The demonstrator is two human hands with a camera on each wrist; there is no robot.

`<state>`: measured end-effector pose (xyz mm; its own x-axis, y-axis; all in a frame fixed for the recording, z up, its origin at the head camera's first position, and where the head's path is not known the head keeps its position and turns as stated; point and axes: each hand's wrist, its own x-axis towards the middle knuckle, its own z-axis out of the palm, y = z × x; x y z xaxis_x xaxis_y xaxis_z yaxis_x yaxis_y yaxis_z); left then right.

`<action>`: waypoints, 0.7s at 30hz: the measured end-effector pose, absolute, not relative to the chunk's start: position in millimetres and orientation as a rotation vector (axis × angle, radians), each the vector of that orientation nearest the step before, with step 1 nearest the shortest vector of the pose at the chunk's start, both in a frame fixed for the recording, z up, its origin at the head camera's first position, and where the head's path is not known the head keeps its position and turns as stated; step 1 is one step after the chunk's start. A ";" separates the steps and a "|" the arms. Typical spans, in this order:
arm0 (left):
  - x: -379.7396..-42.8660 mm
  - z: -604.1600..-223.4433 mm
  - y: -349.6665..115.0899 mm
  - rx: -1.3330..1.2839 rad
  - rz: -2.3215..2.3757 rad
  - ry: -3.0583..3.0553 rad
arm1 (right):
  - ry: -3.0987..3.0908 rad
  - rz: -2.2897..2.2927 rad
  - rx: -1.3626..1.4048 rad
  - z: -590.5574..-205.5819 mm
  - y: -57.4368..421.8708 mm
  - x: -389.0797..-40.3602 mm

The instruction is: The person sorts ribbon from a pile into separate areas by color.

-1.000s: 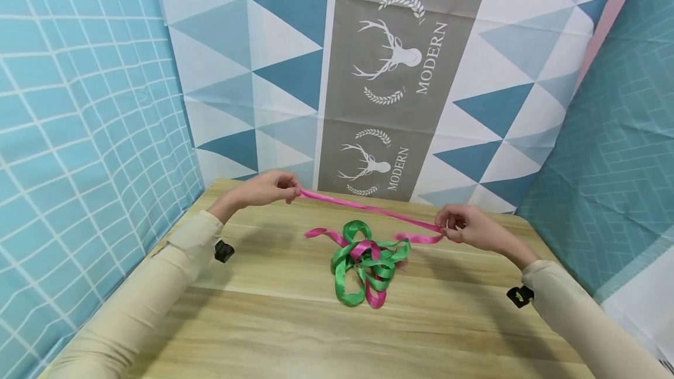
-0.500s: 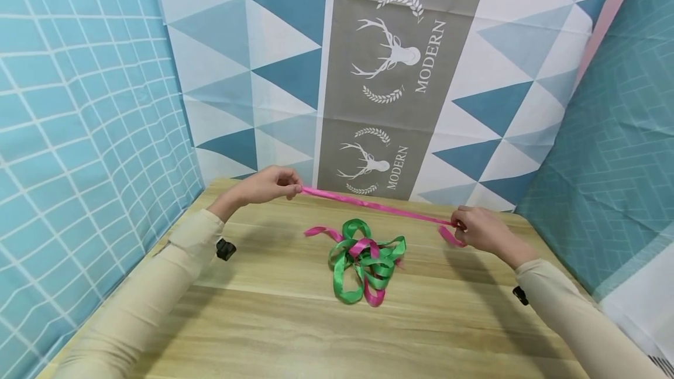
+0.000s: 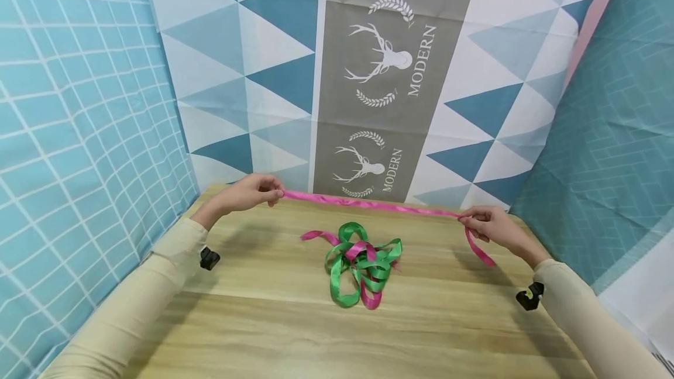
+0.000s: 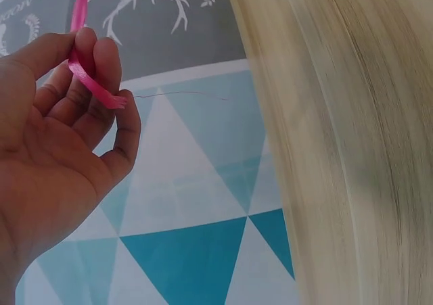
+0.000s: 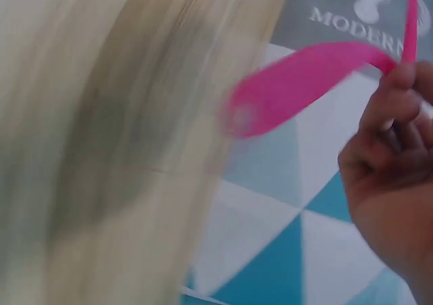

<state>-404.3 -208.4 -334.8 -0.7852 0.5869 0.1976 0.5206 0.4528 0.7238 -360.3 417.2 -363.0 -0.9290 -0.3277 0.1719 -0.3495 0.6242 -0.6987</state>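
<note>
A pink ribbon [image 3: 368, 204] stretches nearly straight between the two hands, above the far part of the table. My left hand [image 3: 251, 190] pinches it close to one end; in the left wrist view a short frayed tail of the ribbon [image 4: 91, 85] lies across the fingers, with a thin thread hanging off. At the other side my right hand [image 3: 492, 226] pinches the ribbon between thumb and fingertips. A loose tail [image 5: 298, 85] dangles from that hand, blurred in the right wrist view. Below the taut ribbon lies a tangled heap of green ribbon [image 3: 344, 298] with other pink ribbon [image 3: 318, 234] mixed in.
The wooden table [image 3: 295, 338] carries the heap near its middle. A patterned cloth [image 3: 284, 75] hangs behind its far edge. Blue grid cloth [image 3: 79, 104] stands at the left and teal cloth [image 3: 605, 133] at the right.
My right hand has moved to the right along the ribbon, lengthening the stretch between the hands. The loose tail now hangs from it, away from the heap. My left hand has shifted slightly left.
</note>
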 end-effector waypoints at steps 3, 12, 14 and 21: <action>-408.8 -337.4 -211.0 0.993 1.247 2.622 | -2.800 1.428 0.543 -367.6 427.5 -359.4; -418.1 -343.5 -219.4 0.905 1.216 2.695 | -2.789 1.527 0.582 -375.1 435.4 -357.5; -418.8 -344.8 -221.0 0.901 1.208 2.707 | -2.755 1.580 0.586 -377.2 437.9 -358.3; -420.3 -350.6 -227.4 0.858 1.211 2.726 | -2.499 1.977 0.619 -384.3 450.0 -366.4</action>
